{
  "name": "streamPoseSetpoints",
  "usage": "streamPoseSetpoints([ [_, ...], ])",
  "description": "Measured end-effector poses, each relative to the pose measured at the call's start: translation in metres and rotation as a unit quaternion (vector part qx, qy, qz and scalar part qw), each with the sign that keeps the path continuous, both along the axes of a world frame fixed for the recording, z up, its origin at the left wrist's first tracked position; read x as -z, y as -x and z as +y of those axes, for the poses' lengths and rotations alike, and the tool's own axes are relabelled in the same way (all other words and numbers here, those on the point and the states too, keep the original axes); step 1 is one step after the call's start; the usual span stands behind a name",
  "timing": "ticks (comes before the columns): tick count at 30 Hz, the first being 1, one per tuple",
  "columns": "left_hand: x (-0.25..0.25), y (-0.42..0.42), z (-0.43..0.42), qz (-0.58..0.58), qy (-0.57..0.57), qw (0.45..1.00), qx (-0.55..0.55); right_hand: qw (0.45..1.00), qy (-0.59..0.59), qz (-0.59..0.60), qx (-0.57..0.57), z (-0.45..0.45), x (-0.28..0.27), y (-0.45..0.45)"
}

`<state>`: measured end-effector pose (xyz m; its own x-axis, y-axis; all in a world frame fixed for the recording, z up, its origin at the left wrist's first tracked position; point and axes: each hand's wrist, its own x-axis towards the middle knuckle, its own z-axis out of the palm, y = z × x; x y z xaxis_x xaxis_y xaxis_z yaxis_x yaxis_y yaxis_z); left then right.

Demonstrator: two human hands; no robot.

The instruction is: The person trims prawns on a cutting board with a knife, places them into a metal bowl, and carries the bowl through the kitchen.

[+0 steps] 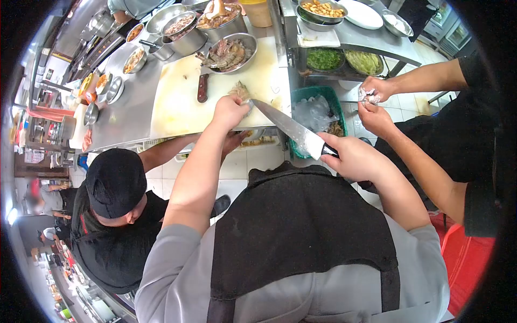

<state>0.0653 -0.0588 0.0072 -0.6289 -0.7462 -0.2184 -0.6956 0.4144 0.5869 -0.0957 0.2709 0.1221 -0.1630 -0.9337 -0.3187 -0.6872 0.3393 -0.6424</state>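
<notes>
My right hand (353,157) is wrapped round the black handle of a large knife (288,126). The blade points up and left, its tip beside the fingers of my left hand (231,112). Those fingers are closed on a shrimp (239,90) at the front edge of the white cutting board (180,102); part of it is hidden by the hand. A metal bowl (249,53) of large shrimp stands on the board behind. Left of my left hand lies a smaller knife with a brown handle (202,89).
A green bin (337,102) with plastic bags stands below the board's right side. At the right, a person's hands (377,105) hold something whitish. A person in a black cap (116,183) bends at the left, an arm under the counter. Bowls and pots (188,42) stand behind.
</notes>
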Motion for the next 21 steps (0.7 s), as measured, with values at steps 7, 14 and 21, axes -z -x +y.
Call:
streamPoseSetpoints([
  [7,0.004,0.0,-0.002,0.014,-0.014,1.0,0.0,1.0,-0.027,0.006,-0.013,-0.004,-0.002,-0.002],
  [14,-0.003,0.001,0.01,0.031,0.007,0.999,-0.011,0.998,-0.058,0.014,-0.014,-0.004,0.001,0.0],
  [21,-0.035,-0.01,0.024,0.06,0.082,0.994,-0.03,0.999,-0.046,0.009,-0.004,0.004,0.007,0.001],
])
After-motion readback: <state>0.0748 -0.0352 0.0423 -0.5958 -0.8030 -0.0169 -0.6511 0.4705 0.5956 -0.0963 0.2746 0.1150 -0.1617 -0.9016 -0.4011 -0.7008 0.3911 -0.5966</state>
